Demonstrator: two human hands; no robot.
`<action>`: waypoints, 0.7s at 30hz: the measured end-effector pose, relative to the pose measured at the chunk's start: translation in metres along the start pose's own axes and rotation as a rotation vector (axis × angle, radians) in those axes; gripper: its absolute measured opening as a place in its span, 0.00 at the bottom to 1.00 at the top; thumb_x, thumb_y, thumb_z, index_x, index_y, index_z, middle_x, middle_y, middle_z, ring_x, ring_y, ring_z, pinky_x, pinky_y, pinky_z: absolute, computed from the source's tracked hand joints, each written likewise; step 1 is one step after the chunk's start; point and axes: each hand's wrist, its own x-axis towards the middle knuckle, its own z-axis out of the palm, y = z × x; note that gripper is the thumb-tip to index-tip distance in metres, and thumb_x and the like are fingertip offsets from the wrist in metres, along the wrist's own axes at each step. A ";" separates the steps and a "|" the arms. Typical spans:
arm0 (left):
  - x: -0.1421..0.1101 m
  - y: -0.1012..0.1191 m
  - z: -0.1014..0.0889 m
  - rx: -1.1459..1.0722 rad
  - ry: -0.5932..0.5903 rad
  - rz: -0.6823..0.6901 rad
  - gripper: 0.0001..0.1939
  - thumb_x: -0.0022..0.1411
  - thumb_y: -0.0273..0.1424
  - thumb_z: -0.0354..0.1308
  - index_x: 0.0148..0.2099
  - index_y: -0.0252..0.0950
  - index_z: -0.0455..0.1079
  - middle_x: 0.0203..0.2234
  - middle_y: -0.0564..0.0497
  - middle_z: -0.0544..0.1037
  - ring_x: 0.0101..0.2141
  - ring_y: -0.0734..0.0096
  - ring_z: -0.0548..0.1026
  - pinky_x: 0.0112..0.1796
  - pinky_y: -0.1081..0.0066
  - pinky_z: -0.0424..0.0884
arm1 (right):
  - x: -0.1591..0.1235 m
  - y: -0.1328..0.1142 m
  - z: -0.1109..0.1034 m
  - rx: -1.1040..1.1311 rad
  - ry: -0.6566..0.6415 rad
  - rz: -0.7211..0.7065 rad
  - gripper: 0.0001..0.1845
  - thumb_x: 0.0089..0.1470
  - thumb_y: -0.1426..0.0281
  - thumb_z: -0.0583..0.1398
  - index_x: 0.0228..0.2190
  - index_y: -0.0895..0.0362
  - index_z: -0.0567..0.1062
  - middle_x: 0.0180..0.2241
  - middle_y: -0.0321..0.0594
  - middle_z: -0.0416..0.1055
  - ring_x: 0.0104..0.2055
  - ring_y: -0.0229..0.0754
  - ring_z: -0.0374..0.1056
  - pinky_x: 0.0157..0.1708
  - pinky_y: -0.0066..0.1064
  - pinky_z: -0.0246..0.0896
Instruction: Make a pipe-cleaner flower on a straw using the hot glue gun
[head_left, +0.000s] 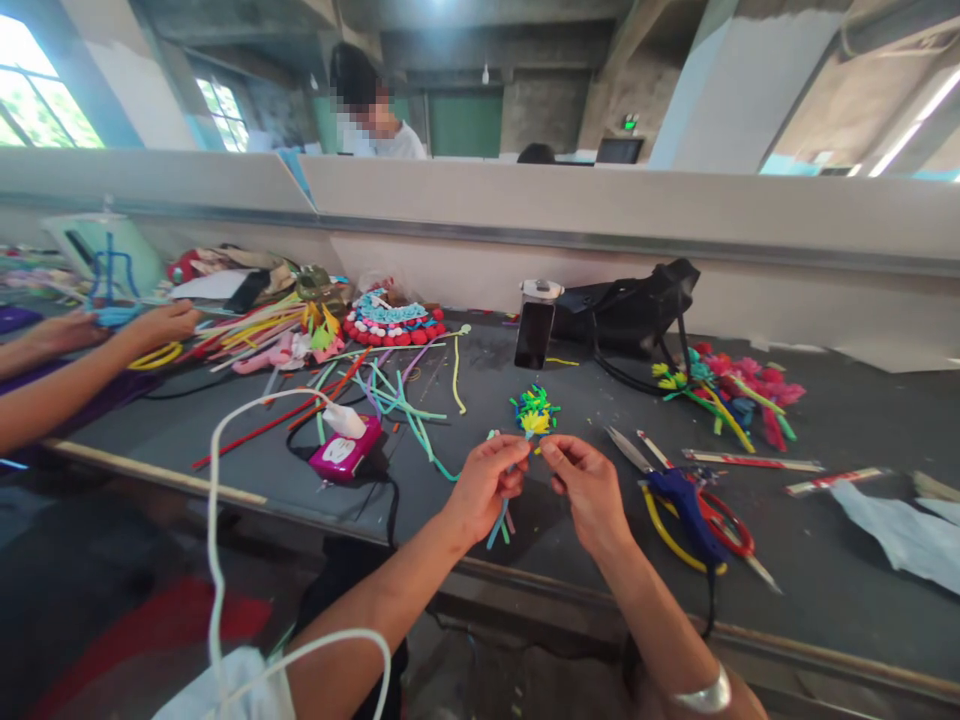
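My left hand (486,483) and my right hand (589,487) are held together above the near edge of the dark table (525,380). Both pinch the stem of a small pipe-cleaner flower (534,411) with a yellow, green and blue head. Light blue and pink stem ends hang below my left hand. Red-handled scissors (716,515) and a blue glue gun (684,497) lie just right of my right hand.
Loose pipe cleaners (375,385) spread across the left of the table. A pink power bank (345,455) with a white cable, a phone (534,333), a black bag (630,310) and finished flowers (731,395) lie around. Another person's arms (90,350) work at far left.
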 end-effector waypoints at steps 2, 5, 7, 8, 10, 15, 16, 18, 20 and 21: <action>-0.002 0.000 0.001 0.002 -0.001 -0.019 0.13 0.49 0.33 0.68 0.32 0.32 0.69 0.21 0.57 0.66 0.17 0.87 0.55 0.18 0.79 0.45 | -0.004 0.002 0.003 -0.023 0.004 -0.018 0.17 0.47 0.56 0.66 0.31 0.58 0.79 0.25 0.34 0.71 0.21 0.31 0.55 0.19 0.24 0.51; -0.003 0.000 0.002 0.003 0.009 -0.032 0.14 0.47 0.33 0.69 0.32 0.32 0.69 0.21 0.57 0.65 0.17 0.87 0.55 0.18 0.79 0.45 | -0.010 0.003 0.008 -0.016 0.029 -0.028 0.17 0.47 0.56 0.66 0.31 0.58 0.78 0.26 0.36 0.71 0.23 0.32 0.57 0.20 0.24 0.52; -0.003 -0.001 0.002 -0.004 0.016 -0.032 0.14 0.47 0.33 0.69 0.31 0.32 0.68 0.20 0.58 0.65 0.16 0.88 0.54 0.17 0.79 0.44 | -0.013 0.003 0.011 0.007 0.050 -0.032 0.17 0.46 0.56 0.66 0.31 0.58 0.78 0.27 0.36 0.71 0.23 0.32 0.57 0.19 0.24 0.52; -0.003 -0.001 0.001 -0.005 0.021 -0.033 0.14 0.46 0.33 0.69 0.30 0.32 0.68 0.20 0.58 0.64 0.16 0.88 0.54 0.17 0.79 0.43 | -0.014 0.003 0.013 0.015 0.059 -0.039 0.17 0.46 0.56 0.66 0.30 0.58 0.77 0.27 0.35 0.71 0.22 0.32 0.56 0.19 0.24 0.51; -0.003 -0.001 0.001 -0.003 0.028 -0.033 0.15 0.46 0.34 0.70 0.29 0.32 0.67 0.19 0.58 0.64 0.15 0.88 0.53 0.17 0.79 0.43 | -0.015 0.003 0.014 0.011 0.074 -0.051 0.16 0.45 0.57 0.67 0.29 0.57 0.77 0.26 0.34 0.71 0.21 0.32 0.55 0.19 0.25 0.51; -0.004 0.000 0.003 0.008 0.014 -0.016 0.17 0.46 0.35 0.70 0.27 0.32 0.65 0.18 0.59 0.63 0.15 0.89 0.52 0.17 0.78 0.42 | -0.009 -0.001 0.005 -0.006 0.171 -0.066 0.18 0.46 0.54 0.66 0.30 0.57 0.76 0.22 0.31 0.67 0.19 0.31 0.54 0.19 0.25 0.49; -0.005 0.000 0.004 0.009 0.015 -0.012 0.17 0.47 0.35 0.70 0.27 0.33 0.64 0.18 0.59 0.62 0.15 0.88 0.51 0.17 0.78 0.42 | -0.007 -0.002 0.002 -0.016 0.190 -0.074 0.19 0.47 0.54 0.65 0.30 0.57 0.76 0.21 0.31 0.66 0.19 0.31 0.54 0.19 0.25 0.48; -0.005 0.000 0.004 0.016 0.020 -0.006 0.17 0.47 0.36 0.70 0.28 0.33 0.64 0.18 0.60 0.62 0.15 0.88 0.51 0.17 0.78 0.42 | -0.006 -0.005 -0.004 -0.092 0.187 -0.104 0.19 0.50 0.53 0.63 0.31 0.57 0.76 0.20 0.31 0.65 0.20 0.32 0.55 0.19 0.25 0.49; -0.004 -0.002 0.003 0.034 0.025 -0.003 0.18 0.48 0.36 0.69 0.27 0.33 0.63 0.18 0.59 0.62 0.15 0.89 0.51 0.17 0.78 0.42 | -0.007 -0.007 -0.006 -0.235 0.125 -0.180 0.17 0.52 0.55 0.62 0.32 0.57 0.77 0.23 0.34 0.69 0.23 0.34 0.61 0.22 0.26 0.53; -0.004 -0.002 0.003 0.045 0.029 0.001 0.18 0.48 0.36 0.69 0.27 0.33 0.63 0.19 0.59 0.62 0.15 0.89 0.51 0.17 0.78 0.42 | -0.008 -0.008 -0.006 -0.313 0.088 -0.229 0.16 0.53 0.56 0.61 0.32 0.57 0.77 0.26 0.35 0.71 0.26 0.36 0.63 0.25 0.26 0.56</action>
